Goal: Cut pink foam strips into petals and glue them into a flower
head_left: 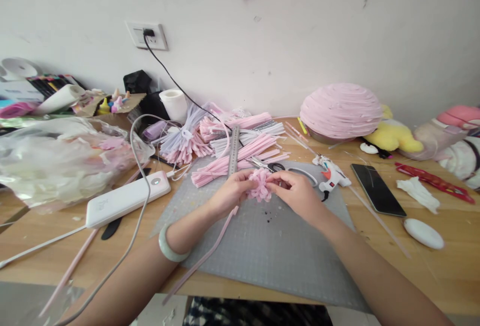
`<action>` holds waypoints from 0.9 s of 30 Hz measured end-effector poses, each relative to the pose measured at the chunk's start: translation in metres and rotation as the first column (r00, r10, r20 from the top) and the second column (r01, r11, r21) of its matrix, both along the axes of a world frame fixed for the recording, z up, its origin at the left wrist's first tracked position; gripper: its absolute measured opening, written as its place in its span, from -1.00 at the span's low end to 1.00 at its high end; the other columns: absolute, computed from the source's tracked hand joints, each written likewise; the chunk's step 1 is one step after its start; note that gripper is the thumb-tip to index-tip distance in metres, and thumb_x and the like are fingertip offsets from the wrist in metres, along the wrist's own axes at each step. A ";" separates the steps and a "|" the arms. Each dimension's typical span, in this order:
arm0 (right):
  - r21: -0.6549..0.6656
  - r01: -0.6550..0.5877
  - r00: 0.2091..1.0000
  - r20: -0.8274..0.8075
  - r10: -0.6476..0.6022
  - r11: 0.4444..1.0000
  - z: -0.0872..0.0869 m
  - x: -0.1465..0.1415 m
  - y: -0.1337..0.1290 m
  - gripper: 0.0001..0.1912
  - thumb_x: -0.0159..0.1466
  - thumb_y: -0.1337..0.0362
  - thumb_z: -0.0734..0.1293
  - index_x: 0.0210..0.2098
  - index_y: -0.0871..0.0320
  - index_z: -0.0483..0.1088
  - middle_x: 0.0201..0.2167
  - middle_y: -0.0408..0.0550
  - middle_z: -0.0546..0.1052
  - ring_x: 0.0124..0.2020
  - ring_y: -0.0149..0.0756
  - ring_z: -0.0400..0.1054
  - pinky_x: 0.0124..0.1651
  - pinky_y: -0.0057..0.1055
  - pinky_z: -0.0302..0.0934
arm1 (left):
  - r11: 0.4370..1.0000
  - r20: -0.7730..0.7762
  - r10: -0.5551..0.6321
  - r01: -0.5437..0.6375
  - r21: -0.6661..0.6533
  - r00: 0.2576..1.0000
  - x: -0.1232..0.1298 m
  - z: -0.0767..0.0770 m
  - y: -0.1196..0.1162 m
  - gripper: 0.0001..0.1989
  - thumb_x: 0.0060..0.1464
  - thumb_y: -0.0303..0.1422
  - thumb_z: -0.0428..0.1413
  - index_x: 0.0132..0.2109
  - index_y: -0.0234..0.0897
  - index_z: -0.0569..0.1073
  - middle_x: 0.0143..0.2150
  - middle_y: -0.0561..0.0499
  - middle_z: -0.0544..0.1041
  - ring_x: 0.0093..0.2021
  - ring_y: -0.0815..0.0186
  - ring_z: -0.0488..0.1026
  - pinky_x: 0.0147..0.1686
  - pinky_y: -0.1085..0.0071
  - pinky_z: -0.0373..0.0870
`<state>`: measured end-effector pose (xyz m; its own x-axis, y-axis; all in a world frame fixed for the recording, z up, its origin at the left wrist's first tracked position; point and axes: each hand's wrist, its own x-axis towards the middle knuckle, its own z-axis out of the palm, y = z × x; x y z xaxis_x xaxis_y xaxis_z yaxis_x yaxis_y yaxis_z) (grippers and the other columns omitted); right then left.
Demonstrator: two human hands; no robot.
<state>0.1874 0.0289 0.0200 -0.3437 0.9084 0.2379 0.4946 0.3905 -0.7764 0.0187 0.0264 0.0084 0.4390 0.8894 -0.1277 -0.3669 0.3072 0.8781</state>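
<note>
A ruffled pink flower (259,186) is held between both hands above the grey cutting mat (285,256). My left hand (233,192) grips its left side with closed fingers. On the flower's right side, the fingertips of my right hand (294,191) pinch the petals. A long pink pipe cleaner (210,251) trails from below my left hand toward the mat's front edge. Just behind the flower lie black-handled scissors (275,167), and a metal ruler (233,151) rests on pink pipe cleaner bundles (255,148).
To the right are a white glue gun (333,181), a phone (377,188) and a white oval object (423,233). A pink dome (341,111) stands behind. On the left, a power bank (127,200), its cable and a plastic bag (67,161) lie near my left forearm.
</note>
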 end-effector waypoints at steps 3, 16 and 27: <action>-0.038 0.016 0.997 -0.070 -0.018 0.999 -0.002 0.001 0.001 -0.83 0.14 0.22 0.26 -0.33 0.14 0.42 -0.43 -0.11 0.50 -0.46 -0.37 0.33 -0.43 -0.46 0.20 | 0.998 0.032 0.040 -0.039 -0.041 0.999 0.000 0.006 -0.001 -0.82 -0.19 -0.49 0.10 -0.32 -0.39 0.46 -0.44 -0.02 0.46 -0.46 0.38 0.35 -0.42 0.49 0.23; -0.106 0.125 0.966 -0.214 -0.145 0.986 -0.005 0.004 0.006 -0.82 0.13 0.16 0.25 -0.41 0.16 0.34 -0.51 -0.12 0.42 -0.53 -0.40 0.27 -0.51 -0.49 0.16 | 0.976 0.124 0.162 -0.140 -0.168 0.979 0.001 0.008 0.000 -0.85 -0.14 -0.43 0.02 -0.36 -0.37 0.44 -0.39 -0.05 0.49 -0.35 0.33 0.42 -0.32 0.45 0.32; -0.082 0.168 0.965 -0.187 -0.181 0.982 0.000 0.004 0.003 -0.82 0.12 0.17 0.25 -0.39 0.16 0.35 -0.48 -0.11 0.43 -0.60 -0.45 0.19 -0.57 -0.50 0.09 | 0.985 0.206 0.167 -0.155 -0.073 0.964 0.001 0.012 -0.003 -0.73 -0.20 -0.52 0.00 -0.25 -0.36 0.40 -0.29 -0.07 0.49 -0.24 0.26 0.43 -0.19 0.38 0.31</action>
